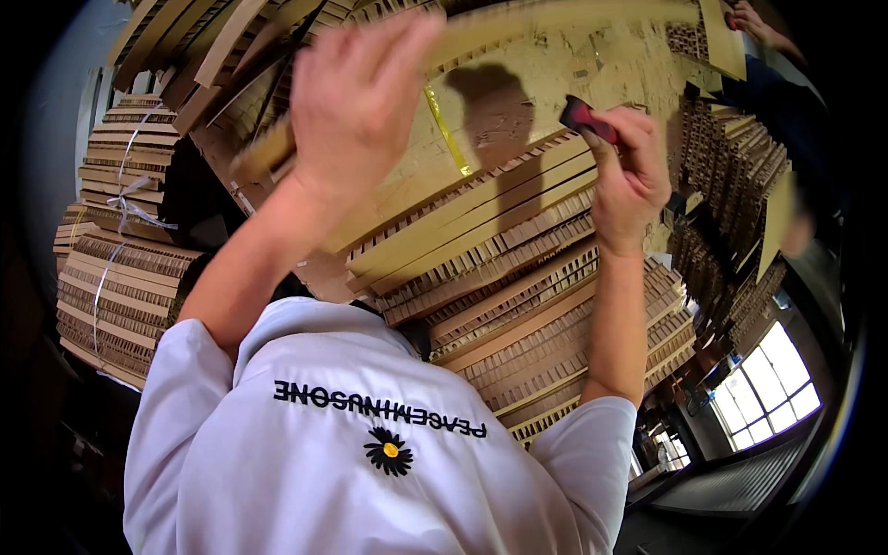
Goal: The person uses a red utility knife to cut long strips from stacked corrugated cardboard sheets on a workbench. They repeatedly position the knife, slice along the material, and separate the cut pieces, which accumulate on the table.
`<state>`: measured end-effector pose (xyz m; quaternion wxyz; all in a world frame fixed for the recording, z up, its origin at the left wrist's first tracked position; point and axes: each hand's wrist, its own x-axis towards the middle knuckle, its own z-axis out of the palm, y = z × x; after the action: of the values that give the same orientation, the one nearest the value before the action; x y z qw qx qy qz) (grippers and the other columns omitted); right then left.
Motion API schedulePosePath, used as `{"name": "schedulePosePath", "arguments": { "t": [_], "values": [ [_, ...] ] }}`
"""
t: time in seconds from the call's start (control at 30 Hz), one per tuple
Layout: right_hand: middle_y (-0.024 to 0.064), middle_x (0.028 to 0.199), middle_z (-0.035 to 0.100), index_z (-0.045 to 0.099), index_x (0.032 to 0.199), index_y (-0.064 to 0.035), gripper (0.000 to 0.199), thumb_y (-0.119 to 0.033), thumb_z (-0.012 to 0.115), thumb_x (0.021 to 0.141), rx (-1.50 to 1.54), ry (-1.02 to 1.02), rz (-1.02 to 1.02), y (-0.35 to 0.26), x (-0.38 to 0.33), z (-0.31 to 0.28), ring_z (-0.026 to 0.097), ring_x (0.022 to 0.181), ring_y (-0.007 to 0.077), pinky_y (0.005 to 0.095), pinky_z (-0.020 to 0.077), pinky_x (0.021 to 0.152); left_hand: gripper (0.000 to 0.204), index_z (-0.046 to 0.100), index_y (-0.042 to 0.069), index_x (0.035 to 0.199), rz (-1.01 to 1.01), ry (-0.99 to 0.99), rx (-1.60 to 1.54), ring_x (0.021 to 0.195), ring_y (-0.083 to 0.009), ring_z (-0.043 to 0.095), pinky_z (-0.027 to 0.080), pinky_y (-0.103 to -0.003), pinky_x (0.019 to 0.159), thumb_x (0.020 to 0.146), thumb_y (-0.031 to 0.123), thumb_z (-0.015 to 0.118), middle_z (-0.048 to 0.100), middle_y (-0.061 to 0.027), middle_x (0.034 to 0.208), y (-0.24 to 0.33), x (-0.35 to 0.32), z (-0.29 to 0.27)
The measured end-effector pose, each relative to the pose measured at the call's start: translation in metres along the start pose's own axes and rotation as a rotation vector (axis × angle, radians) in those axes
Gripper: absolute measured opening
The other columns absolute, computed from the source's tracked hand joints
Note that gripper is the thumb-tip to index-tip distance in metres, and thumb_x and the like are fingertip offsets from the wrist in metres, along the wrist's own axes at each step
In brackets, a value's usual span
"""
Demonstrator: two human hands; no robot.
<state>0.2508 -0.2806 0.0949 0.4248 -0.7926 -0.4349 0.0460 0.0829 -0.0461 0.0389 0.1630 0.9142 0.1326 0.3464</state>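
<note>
Pinching a small red-and-black hand tool between thumb and bent fingers, the right hand is near stacked honeycomb-cardboard strips; the left hand, blurred with fingers partly bent, overlaps a long cardboard strip, its grip impossible to tell. Handling that strip seems the step in hand; the next move probably calls for steadying it. Farther out, yellow tape lies on the surface, and white cord binds stacks at left.

Gridded window glows white beyond the near right corner of the desk; ribbed grey surface beside it; surroundings dim.
</note>
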Motion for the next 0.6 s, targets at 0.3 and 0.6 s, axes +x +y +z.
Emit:
{"name": "schedulePosePath", "arguments": {
  "t": [0.3,0.6],
  "values": [
    [0.0064,0.1,0.068,0.078,0.107,-0.0014,0.021,0.008,0.08,0.088,-0.096,-0.1,0.259,0.002,-0.069,-0.047,0.063,0.087,0.0163,0.0276,0.0518,0.076,0.092,0.047,0.006,0.155,-0.152,-0.824,-0.381,0.129,-0.0402,0.051,0.047,-0.05,0.099,0.073,0.017,0.087,0.051,-0.0197,0.147,0.107,-0.114,-0.027],
    [0.009,0.099,0.069,0.078,0.108,-0.0026,0.029,0.013,0.077,0.083,-0.039,-0.138,0.19,-0.006,-0.074,-0.036,0.067,0.088,0.0208,0.0296,0.0543,0.076,0.088,0.052,0.01,0.154,-0.064,-0.767,-0.037,0.141,-0.0409,0.047,0.043,-0.053,0.11,0.07,0.008,0.077,0.043,-0.0196,0.161,0.048,-0.082,-0.027]
  ]
}}
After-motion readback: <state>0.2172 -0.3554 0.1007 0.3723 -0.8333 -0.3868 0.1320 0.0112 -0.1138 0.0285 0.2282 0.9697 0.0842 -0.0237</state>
